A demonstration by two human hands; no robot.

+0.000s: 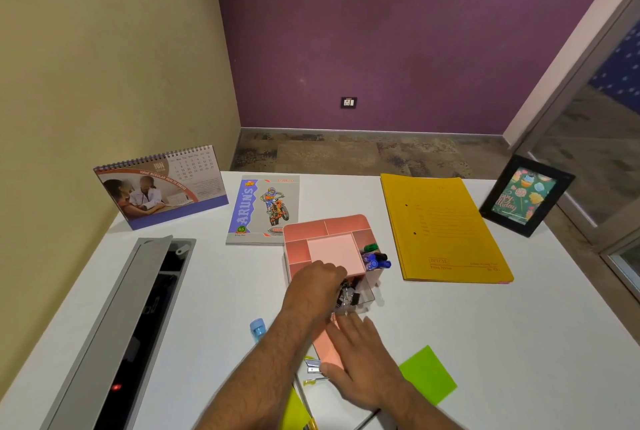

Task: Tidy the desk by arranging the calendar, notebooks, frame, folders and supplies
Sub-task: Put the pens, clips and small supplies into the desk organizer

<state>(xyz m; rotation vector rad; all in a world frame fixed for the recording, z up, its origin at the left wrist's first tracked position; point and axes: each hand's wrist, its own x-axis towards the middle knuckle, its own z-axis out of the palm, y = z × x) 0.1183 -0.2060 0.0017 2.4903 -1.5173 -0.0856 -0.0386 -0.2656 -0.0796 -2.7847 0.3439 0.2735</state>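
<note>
Both hands at organizer (329,242): left (317,282) seemingly gripping clips (349,296) (black); right (360,357) flat.

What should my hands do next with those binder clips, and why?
Probably let the left hand drop its binder clips into the clear compartment of the pink organizer. It's curled right over that compartment, while the right hand lies flat near more loose supplies.

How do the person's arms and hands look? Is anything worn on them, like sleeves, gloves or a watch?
Both forearms are bare, with dark hair on them; no sleeves reach into view. The left hand and right hand wear no gloves, and no rings, watch or bracelet show.
</note>
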